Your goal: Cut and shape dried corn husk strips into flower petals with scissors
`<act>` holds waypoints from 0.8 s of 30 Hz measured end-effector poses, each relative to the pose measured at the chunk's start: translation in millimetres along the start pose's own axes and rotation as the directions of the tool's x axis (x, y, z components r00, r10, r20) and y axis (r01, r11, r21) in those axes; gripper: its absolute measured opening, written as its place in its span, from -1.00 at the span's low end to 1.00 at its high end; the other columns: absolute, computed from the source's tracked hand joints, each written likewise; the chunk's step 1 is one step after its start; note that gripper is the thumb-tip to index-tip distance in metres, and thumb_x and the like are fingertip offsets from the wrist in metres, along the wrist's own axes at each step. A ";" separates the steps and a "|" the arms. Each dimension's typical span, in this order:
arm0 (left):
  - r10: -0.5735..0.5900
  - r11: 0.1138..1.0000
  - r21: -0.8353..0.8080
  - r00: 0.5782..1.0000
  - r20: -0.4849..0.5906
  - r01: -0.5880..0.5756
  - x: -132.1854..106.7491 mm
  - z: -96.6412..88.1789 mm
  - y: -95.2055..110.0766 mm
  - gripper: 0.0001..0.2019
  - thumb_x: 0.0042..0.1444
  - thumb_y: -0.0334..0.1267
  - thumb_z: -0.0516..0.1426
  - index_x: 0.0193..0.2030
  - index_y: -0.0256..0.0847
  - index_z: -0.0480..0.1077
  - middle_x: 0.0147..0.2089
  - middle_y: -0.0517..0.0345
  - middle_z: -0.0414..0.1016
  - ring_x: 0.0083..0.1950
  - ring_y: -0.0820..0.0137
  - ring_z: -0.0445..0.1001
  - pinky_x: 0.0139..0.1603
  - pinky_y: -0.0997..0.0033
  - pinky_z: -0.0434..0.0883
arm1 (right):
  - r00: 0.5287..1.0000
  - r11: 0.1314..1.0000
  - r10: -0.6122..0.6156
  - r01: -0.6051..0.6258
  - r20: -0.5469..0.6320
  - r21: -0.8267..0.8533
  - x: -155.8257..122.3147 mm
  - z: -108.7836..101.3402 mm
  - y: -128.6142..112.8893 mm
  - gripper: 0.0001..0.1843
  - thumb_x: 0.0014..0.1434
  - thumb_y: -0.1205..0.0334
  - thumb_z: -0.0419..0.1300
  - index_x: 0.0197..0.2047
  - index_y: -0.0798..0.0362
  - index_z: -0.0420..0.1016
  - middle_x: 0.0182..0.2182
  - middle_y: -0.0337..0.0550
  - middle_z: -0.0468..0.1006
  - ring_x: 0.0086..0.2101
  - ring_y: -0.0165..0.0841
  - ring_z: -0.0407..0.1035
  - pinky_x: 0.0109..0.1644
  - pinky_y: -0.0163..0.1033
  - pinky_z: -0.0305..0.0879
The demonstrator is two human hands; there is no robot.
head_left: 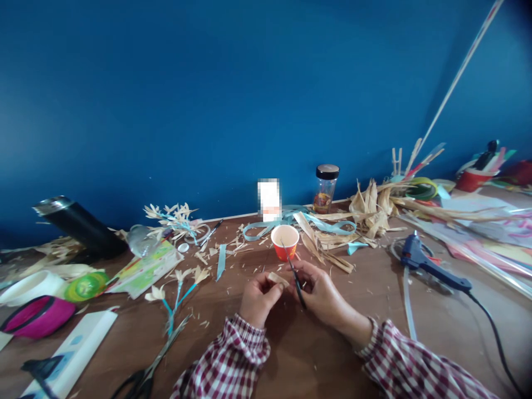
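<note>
Husk strip (277, 278) and scissors (297, 282) held just above the tabletop (366, 310), near its middle.

The left hand (258, 299) pinches the pale strip by its near end, grip clenched on it. The right hand (322, 293) wraps its grip around the scissors, blades pointing to 11 o'clock and touching the strip. A red cup (285, 242) stands just beyond at 12 o'clock. The strip looks dry, light and brittle, so it is best held flat and gently.
</note>
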State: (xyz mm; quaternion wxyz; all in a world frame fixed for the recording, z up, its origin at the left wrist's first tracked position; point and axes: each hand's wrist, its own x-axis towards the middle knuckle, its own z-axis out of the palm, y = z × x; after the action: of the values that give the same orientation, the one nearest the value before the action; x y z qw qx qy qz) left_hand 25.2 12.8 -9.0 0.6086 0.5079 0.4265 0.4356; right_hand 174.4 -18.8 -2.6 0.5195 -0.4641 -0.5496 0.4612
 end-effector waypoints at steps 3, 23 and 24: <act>-0.001 1.000 -0.001 1.000 -0.001 0.001 1.1 -2.3 0.7 -0.84 -0.17 -0.23 0.29 -0.54 -0.28 0.45 -0.63 0.27 0.33 -0.65 0.60 0.13 -0.64 0.59 0.07 | 1.000 1.000 0.017 -0.016 -0.010 0.025 0.7 0.2 -3.0 -0.61 -0.07 0.34 0.29 -0.11 0.09 0.40 -0.47 -0.26 0.43 -0.44 -0.43 0.28 -0.42 -0.36 0.17; 0.234 0.972 -0.038 0.943 0.237 -0.232 -11.2 -5.4 32.3 -0.79 -0.12 -0.11 0.29 -0.57 -0.21 0.53 -0.57 0.10 0.40 -0.52 0.36 0.40 -0.33 0.29 0.36 | 0.877 0.735 0.249 -0.447 0.411 0.509 -8.5 -5.3 -15.3 -0.66 0.07 0.00 0.23 -0.24 0.12 0.40 -0.51 -0.23 0.48 -0.59 -0.55 0.31 -0.68 -0.52 -0.06; 0.231 0.973 -0.054 0.940 0.253 -0.224 -12.2 -4.7 32.1 -0.78 -0.11 -0.10 0.28 -0.57 -0.21 0.53 -0.57 0.08 0.41 -0.53 0.34 0.41 -0.35 0.28 0.36 | 0.872 0.724 0.242 -0.455 0.426 0.519 -8.4 -5.9 -14.0 -0.67 0.06 0.03 0.25 -0.24 0.12 0.40 -0.52 -0.24 0.48 -0.60 -0.55 0.31 -0.67 -0.52 -0.05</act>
State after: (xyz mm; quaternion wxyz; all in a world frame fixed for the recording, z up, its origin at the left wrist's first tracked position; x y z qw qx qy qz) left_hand 14.5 5.5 23.2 0.6106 0.5985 0.2768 0.4386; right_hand 180.1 -28.9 10.3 0.4430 -0.2861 -0.3527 0.7730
